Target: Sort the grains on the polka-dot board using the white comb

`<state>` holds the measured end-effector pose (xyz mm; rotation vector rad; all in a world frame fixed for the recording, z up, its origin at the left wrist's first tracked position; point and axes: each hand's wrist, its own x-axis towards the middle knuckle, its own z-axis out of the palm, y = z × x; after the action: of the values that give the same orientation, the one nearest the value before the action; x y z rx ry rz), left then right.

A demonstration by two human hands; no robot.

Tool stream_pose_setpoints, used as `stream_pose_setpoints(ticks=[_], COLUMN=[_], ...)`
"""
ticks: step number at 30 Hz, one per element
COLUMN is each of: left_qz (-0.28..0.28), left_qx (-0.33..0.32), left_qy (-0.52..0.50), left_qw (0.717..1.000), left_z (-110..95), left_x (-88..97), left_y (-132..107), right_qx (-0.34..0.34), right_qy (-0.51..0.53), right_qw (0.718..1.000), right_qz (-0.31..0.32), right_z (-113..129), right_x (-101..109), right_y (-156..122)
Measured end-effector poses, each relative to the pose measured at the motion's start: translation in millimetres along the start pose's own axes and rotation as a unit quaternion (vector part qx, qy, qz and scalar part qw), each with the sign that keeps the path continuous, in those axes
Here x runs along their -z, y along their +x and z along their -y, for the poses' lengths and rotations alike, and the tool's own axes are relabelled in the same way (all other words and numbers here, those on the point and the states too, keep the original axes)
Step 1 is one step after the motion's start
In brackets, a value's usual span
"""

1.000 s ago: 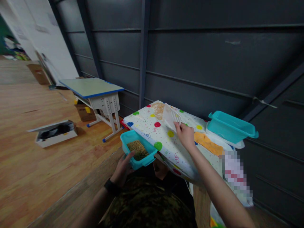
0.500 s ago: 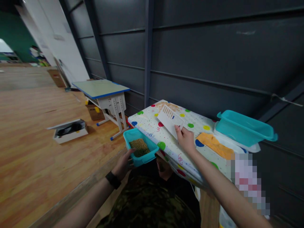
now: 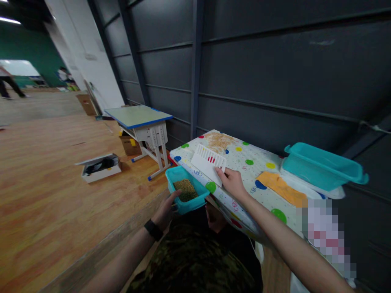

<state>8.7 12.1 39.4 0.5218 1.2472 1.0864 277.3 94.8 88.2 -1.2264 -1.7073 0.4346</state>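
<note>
My left hand (image 3: 167,209) grips the near left wall of a teal plastic container (image 3: 200,200), thumb over the rim. Small tan and greenish grains (image 3: 185,190) lie in the container, which is just off the table's front edge. In my right hand (image 3: 230,181) is a flat white slotted plastic piece (image 3: 209,162), held by its near right corner. Its slotted end points away from me, low over the tablecloth and close to the container. Behind it, a patch of tan grains (image 3: 220,141) is spread on the table.
An orange cloth (image 3: 279,187) lies on the dotted tablecloth (image 3: 244,156). At the right, a larger teal bin (image 3: 325,167) stands on a white lid. A dark panelled wall (image 3: 275,69) runs behind. Leftward are a school desk (image 3: 139,116) and an open white box (image 3: 102,169) on the floor.
My right hand has brought the white slotted piece leftward and toward me, nearer the container. The grain patch shows more fully. My left hand keeps its hold, and the view has shifted slightly.
</note>
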Motion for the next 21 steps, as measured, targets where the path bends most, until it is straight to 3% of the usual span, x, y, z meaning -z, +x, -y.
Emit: stream_pose_setpoints(ticks=[4,10,16,21], left_qz=[0.006,0.003,-0.007,-0.009], left_qx=[0.006,0.004,0.01,0.006], left_qy=[0.005,0.004,0.012,0.011], left_qw=[1.0,1.0,1.0,1.0], left_z=[0.0,-0.9,-7.0,-6.4], left_x=[3.2,5.3,2.8,5.4], left_y=[2.3,2.2,-1.3,1.4], right_qx=[-0.012,-0.015,-0.036,-0.073], right_qy=[0.03,0.002,-0.001,-0.042], right_qw=[0.999,0.998,0.998,0.988], right_qz=[0.006,-0.059,-0.042,-0.13], right_z=[-1.4,-5.3,-8.7,-20.7], right_x=[-1.8,6.3,3.8,16.8], right_y=[0.6,4.2,6.4,18.2])
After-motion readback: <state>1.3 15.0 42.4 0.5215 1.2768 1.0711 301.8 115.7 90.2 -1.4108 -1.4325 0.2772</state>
